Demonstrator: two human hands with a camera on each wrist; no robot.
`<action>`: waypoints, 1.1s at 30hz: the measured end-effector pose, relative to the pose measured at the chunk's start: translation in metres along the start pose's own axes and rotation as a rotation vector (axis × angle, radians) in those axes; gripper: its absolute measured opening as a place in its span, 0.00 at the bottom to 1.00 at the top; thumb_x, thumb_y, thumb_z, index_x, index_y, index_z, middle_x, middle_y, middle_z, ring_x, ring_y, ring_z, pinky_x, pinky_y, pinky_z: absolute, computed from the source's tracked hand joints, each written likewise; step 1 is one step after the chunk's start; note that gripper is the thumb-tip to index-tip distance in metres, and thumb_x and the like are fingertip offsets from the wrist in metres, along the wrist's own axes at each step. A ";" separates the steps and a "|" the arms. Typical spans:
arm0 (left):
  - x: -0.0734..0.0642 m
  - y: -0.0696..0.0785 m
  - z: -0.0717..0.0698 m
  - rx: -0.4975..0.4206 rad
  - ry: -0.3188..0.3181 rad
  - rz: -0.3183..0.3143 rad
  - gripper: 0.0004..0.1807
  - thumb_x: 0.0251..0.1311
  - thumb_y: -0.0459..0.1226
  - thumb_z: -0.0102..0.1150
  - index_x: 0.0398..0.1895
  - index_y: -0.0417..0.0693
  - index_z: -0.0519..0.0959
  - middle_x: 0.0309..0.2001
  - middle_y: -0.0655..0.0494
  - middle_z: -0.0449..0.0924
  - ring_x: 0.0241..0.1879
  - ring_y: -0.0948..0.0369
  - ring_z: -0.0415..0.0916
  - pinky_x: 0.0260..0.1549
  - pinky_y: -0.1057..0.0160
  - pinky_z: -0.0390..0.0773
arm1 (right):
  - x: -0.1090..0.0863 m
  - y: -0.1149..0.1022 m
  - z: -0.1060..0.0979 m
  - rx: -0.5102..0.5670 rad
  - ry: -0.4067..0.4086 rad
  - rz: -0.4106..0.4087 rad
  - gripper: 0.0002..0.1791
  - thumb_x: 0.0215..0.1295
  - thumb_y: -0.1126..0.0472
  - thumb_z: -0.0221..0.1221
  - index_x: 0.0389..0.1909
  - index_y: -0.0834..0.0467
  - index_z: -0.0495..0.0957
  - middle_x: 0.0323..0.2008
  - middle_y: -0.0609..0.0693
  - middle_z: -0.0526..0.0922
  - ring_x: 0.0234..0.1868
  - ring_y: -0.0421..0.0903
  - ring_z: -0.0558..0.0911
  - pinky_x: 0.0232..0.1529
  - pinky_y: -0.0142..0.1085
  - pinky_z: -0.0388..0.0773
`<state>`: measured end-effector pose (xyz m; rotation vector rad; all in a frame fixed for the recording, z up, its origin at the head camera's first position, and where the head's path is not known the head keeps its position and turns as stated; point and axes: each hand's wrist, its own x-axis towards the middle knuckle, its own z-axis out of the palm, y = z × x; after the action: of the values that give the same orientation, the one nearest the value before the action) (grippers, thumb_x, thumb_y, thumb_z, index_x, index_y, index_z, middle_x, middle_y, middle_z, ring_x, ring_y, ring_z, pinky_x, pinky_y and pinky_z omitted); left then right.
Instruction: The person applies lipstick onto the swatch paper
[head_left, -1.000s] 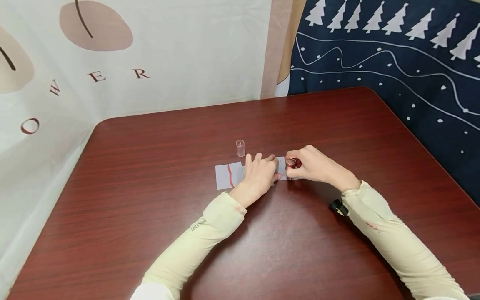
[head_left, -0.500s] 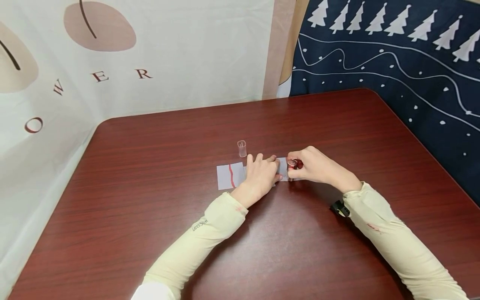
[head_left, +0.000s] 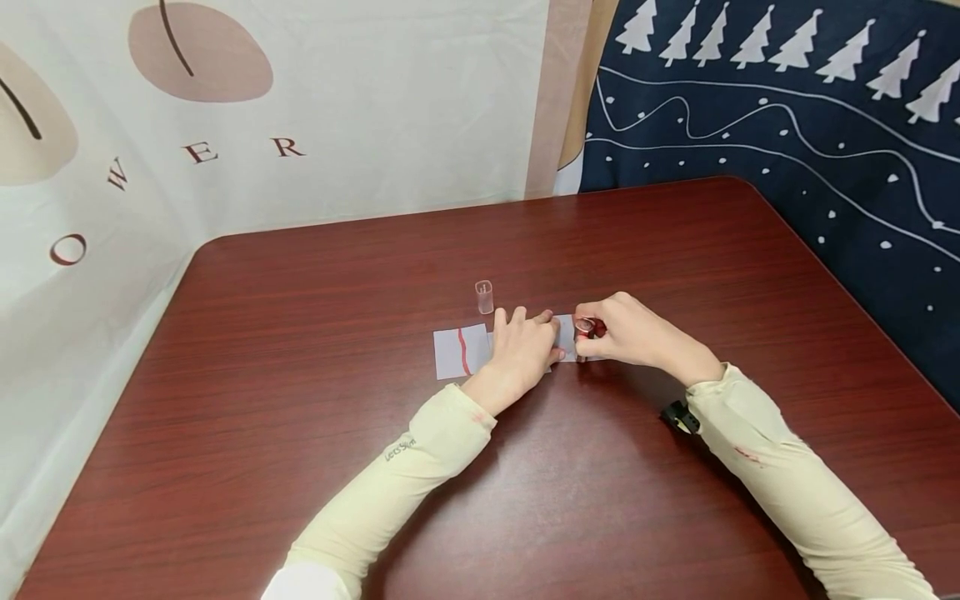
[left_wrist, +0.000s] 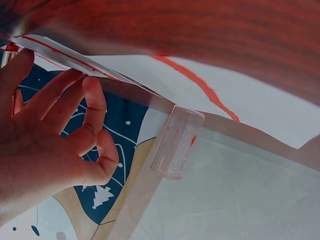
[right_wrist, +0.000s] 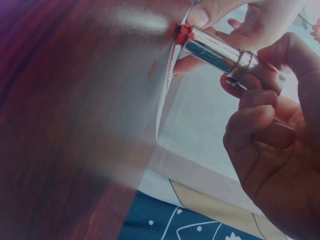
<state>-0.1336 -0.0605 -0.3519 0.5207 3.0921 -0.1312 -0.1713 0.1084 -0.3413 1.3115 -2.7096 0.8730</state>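
Beyond two pale-yellow sleeves (head_left: 416, 454), the left hand (head_left: 519, 350) rests with fingers extended on white paper (head_left: 566, 337), while just to its right the right hand (head_left: 633, 332) pinches a shiny silver lipstick tube (right_wrist: 217, 52) between thumb and fingers, its crumbly red tip (right_wrist: 184, 35) down against that paper. A white paper square with a wavy red stripe (head_left: 450, 353) lies just left of the left hand. Past its fingertips, a small clear plastic cap (head_left: 484, 300) stands on the reddish-brown wood-grain table (head_left: 337, 283).
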 end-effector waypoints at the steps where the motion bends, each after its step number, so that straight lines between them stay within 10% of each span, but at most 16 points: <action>1: 0.000 0.000 0.000 -0.001 -0.001 0.000 0.25 0.58 0.55 0.56 0.58 0.59 0.75 0.61 0.63 0.70 0.44 0.55 0.68 0.40 0.53 0.57 | 0.000 0.000 0.000 0.001 0.000 -0.001 0.05 0.47 0.66 0.59 0.20 0.53 0.73 0.15 0.41 0.67 0.18 0.36 0.65 0.21 0.30 0.61; 33: -0.001 0.000 -0.002 -0.004 0.011 0.004 0.24 0.57 0.54 0.57 0.56 0.58 0.76 0.60 0.63 0.71 0.41 0.56 0.68 0.39 0.54 0.57 | 0.000 -0.001 0.000 -0.003 0.014 -0.020 0.07 0.44 0.65 0.58 0.17 0.51 0.70 0.14 0.39 0.66 0.17 0.35 0.64 0.20 0.30 0.60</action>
<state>-0.1329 -0.0611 -0.3502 0.5294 3.1015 -0.1223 -0.1708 0.1076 -0.3403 1.3244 -2.6808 0.8732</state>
